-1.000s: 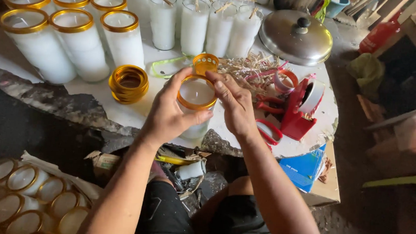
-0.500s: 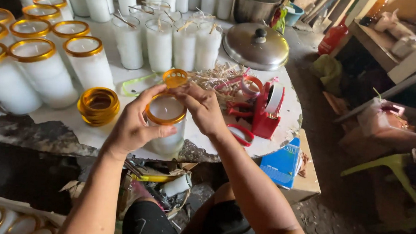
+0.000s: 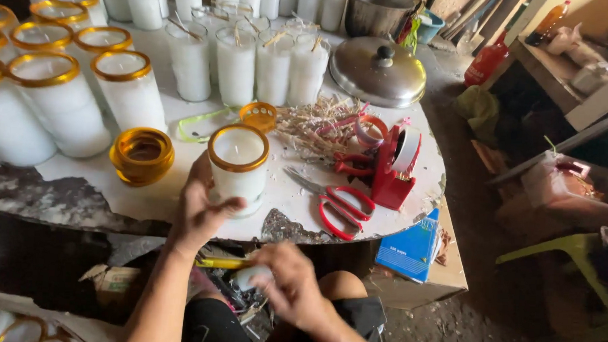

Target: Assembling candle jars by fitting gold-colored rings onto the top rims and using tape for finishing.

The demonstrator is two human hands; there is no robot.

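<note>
White wax candle in a clear glass jar with a gold-coloured rim band [image 3: 237, 169] stands upright on the pale round tabletop [image 3: 178, 185], close to its near edge, at about 6 o'clock on the table. The left hand [image 3: 201, 211] comes up from below that edge with the forearm rising steeply, fingers curled round the jar's lower left side and the thumb lying across its base; the grasp is snug on the glass. The right hand [image 3: 291, 288] hangs below the table at 5 o'clock of the jar, over the lap, blurred, fingers half curled; whether it grips anything I cannot tell.

At 9 o'clock of the jar sits an empty amber glass holder [image 3: 142, 155], just beside the left hand. At 3 o'clock lie red-handled scissors [image 3: 337, 204], and beyond them a red tape dispenser [image 3: 394, 165]. At 12 o'clock a small orange plastic ring [image 3: 260, 115] lies beside a heap of pale wick sticks [image 3: 313, 126]. Rows of gold-rimmed filled candles [image 3: 58, 96] crowd the 10 o'clock side. Bare tabletop shows between jar and scissors; the chipped edge runs directly under the jar.
</note>
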